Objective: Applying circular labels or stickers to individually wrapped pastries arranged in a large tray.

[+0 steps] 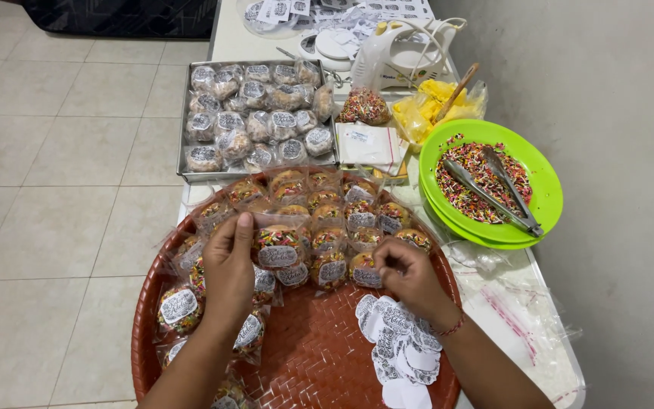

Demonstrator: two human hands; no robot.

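My left hand (228,261) pinches the top edge of a clear-wrapped sprinkle doughnut packet (278,246) with a round white label on its front. My right hand (406,273) hovers just right of it, fingers curled together near a small sticker; what it holds is too small to tell. Both hands are over a round red woven tray (319,356) filled with several similar wrapped doughnuts (334,204). A loose pile of round white stickers (403,344) lies on the tray below my right wrist.
A metal baking tray (191,173) of wrapped pastries sits beyond. At the right, a green plate (546,189) holds coloured sprinkles and metal tongs (493,189). Further back lie a white hand mixer (395,49), a yellow bag, a sprinkle bag and clear plastic bags (516,303).
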